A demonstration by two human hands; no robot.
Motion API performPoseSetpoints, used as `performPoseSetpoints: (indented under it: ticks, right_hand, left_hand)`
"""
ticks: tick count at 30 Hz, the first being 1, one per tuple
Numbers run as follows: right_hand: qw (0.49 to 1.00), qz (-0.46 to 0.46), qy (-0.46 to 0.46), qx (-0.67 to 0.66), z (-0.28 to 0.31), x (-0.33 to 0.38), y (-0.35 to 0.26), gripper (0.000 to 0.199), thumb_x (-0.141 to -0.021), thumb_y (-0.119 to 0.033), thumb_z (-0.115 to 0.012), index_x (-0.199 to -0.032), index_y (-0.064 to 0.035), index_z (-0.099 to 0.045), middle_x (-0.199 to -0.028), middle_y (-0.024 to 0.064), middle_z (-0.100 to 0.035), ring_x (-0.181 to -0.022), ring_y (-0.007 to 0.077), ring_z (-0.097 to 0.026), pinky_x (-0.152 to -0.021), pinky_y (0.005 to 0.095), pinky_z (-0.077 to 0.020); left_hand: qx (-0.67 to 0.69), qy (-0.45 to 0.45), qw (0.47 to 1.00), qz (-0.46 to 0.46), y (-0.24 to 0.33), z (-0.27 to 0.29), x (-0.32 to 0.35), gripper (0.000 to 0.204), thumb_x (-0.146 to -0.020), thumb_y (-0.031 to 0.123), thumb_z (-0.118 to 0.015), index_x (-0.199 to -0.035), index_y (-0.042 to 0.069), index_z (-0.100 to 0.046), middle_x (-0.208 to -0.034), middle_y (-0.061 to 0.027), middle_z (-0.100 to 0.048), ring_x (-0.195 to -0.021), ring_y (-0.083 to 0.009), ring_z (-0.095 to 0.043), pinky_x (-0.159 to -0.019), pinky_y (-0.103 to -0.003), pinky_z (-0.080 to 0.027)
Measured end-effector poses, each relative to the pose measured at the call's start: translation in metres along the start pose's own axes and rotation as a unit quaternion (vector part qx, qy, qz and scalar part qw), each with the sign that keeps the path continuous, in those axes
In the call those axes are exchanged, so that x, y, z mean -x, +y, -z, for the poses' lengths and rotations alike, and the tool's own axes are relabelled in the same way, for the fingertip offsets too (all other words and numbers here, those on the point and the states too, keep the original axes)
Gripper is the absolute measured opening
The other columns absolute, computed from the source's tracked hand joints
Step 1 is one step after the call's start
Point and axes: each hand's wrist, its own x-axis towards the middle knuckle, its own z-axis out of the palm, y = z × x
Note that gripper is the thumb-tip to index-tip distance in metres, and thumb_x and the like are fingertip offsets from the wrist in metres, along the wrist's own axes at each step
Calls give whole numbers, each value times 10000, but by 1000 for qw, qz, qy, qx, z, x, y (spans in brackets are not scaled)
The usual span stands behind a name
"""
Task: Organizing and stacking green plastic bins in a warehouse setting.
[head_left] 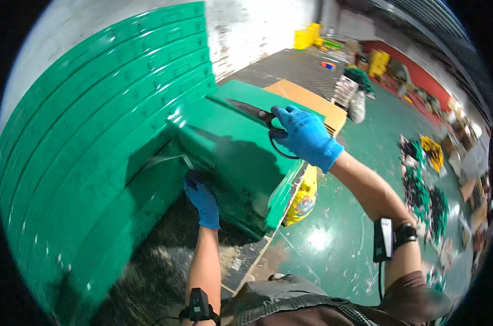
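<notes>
Holds the black scissors in the right hand, with blue-gloved fingers bent close around the handles. Points the blades to the upper left, over the smooth green plastic pile. Puts the left hand, in a blue glove too, low down at the near left side of this pile, with fingers partly bent. Cannot tell, in such deep shadow, whether pinching something there or only touching. Wears a black device on the left wrist and a second device, with a strap, on the right forearm. Has the pile in front, lying on a dark worn table, near its right edge. Has on the left, close beside the pile, a tall stack of green crates, near a white wall. Behind the pile, brown cardboard; beside the table edge, lower, a yellow bag. To the right, a shiny green floor, with loose green, black and yellow pieces. Farther off, a white sack and yellow boxes.
</notes>
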Motion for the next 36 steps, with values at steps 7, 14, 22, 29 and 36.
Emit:
performPoseSetpoints:
  ticks: [7,14,22,29,36]
  right_hand:
    - [949,9,-113,-294,-43,14,-27,334,-759,-224,-633,-1060,-85,-602,-904,193,-639,-822,343,-624,-701,409,-495]
    - [912,-28,-123,-390,-73,23,12,424,-841,-105,-530,-1262,-149,-501,-771,14,-596,-560,56,-461,-462,213,-359]
    - [913,26,-34,-406,-124,15,-58,447,-877,-105,-523,-1313,-68,-429,-1231,127,-507,-1093,188,-506,-894,321,-431]
    - [672,0,-431,-602,-221,247,-445,134,-746,-8,-580,-878,-18,-559,-790,56,-565,-664,130,-506,-538,306,-420]
    - [504,368,-646,-440,-106,506,-641,542,-743,-270,-679,-1144,50,-504,-1020,161,-577,-885,248,-574,-758,362,-482]
  left_hand:
    - [-534,-292,793,21,59,178,206,203,-841,207,-501,-923,25,-542,-965,-243,-557,-938,-409,-544,-774,-448,-465]
    - [-674,162,329,641,287,426,687,272,-802,279,-521,-903,88,-687,-985,-163,-637,-890,-323,-632,-725,-422,-512]
    - [-345,706,-21,618,398,241,1053,267,-797,249,-590,-1033,130,-633,-1041,-99,-629,-897,-265,-634,-720,-400,-523]
    - [-277,741,375,483,233,365,1037,363,-842,271,-533,-1173,123,-551,-1155,-103,-570,-947,-244,-606,-769,-406,-499]
    - [126,517,833,154,241,482,664,440,-878,313,-522,-1244,87,-429,-1164,-59,-524,-945,-194,-562,-841,-339,-449]
